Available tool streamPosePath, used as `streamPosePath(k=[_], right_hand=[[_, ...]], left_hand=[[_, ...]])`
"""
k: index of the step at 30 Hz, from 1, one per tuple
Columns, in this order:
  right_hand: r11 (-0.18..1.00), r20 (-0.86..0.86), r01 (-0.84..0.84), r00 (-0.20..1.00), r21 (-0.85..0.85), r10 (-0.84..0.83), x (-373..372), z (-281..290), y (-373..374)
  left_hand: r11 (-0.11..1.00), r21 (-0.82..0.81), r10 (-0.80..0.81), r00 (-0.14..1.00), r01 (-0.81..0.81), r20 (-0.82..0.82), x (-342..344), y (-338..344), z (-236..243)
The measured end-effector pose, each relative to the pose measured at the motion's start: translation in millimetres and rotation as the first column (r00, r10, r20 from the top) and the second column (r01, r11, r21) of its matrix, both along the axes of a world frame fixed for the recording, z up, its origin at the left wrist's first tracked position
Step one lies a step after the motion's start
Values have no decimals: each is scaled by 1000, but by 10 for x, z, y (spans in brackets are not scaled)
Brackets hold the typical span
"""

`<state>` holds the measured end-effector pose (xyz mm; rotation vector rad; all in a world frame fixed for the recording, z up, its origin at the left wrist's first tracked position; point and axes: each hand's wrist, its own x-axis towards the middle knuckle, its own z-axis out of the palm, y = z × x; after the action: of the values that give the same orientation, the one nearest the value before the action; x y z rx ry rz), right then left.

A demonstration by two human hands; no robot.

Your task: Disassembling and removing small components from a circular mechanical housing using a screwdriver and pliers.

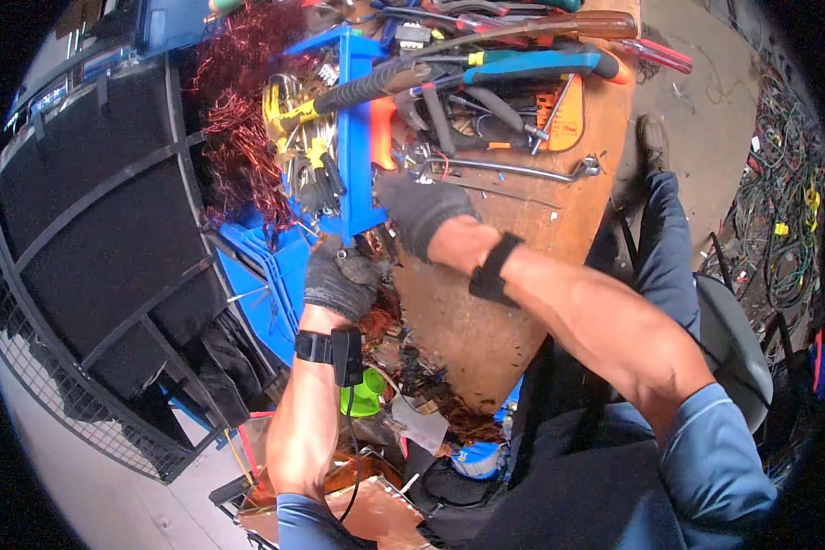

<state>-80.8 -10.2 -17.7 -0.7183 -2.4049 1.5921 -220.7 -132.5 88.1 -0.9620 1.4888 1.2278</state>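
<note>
Observed wooden workbench (486, 293) at centre, 1 grey chair (738, 344) at right and brownish floor (710, 101) beyond. Noted dark framed panels (92, 202) and wire mesh (92, 417) at left, bordering brightly lit pale floor (110, 490).

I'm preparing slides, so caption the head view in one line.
Gloved left hand and right hand beside a blue bin, tools on a wooden bench.

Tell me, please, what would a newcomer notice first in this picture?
Probably the reddish wire heap at the upper left, beside the blue bin. Next come the tools crowded at the far end of the bench, then the gloved left hand and right hand near the centre. A cable tangle lies at the far right.
</note>
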Motion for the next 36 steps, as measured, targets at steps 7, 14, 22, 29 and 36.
streamPosePath(k=[7, 14, 22, 29, 36], right_hand=[[981, -80, 194, 978, 11, -192, 1, 4, 356], [966, -234, 233, 951, 116, -201, 370, -67, 20], [995, -57, 101, 993, -27, -102, 1091, 24, -487], [992, -61, 82, 994, -99, -88, 1467, -9, -773], [979, -112, 120, 984, -167, -140, 1705, 100, -827]], left_hand=[[984, 143, -97, 995, 101, -34, -17, -105, -23], [949, 69, -288, 933, 309, -218, -21, -152, -132], [890, -125, -454, 819, 439, -352, -4, -167, -173], [947, 71, -299, 939, 314, -167, -98, -256, -268], [938, 273, -188, 975, 213, -114, -55, -398, -439]])
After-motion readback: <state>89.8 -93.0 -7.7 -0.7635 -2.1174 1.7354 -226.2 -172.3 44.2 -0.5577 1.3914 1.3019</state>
